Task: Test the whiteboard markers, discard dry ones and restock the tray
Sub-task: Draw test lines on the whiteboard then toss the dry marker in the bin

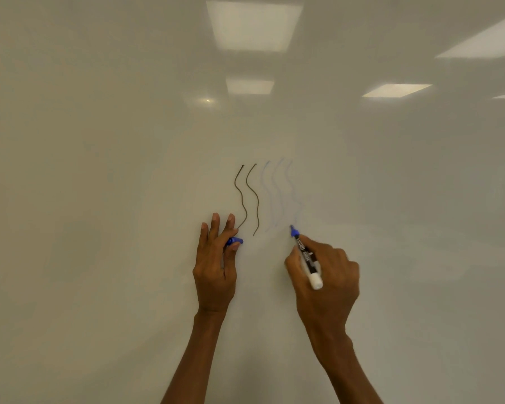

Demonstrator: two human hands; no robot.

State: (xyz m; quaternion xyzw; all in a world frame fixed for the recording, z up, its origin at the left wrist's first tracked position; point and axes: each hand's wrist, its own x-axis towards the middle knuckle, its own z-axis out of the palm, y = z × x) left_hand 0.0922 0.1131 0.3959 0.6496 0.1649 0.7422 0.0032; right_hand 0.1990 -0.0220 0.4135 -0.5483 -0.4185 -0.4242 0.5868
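Pretty much just reflected ceiling light panels [252,26] glaring up top, plus smaller reflected panels [397,90] off right.

blue-tipped white marker [306,258], blue cap [234,241], brown squiggles [247,196], faint blue squiggles [277,193]

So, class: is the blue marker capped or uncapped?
Uncapped: the marker shows its bare blue tip at the whiteboard, and the left hand pinches the blue cap.
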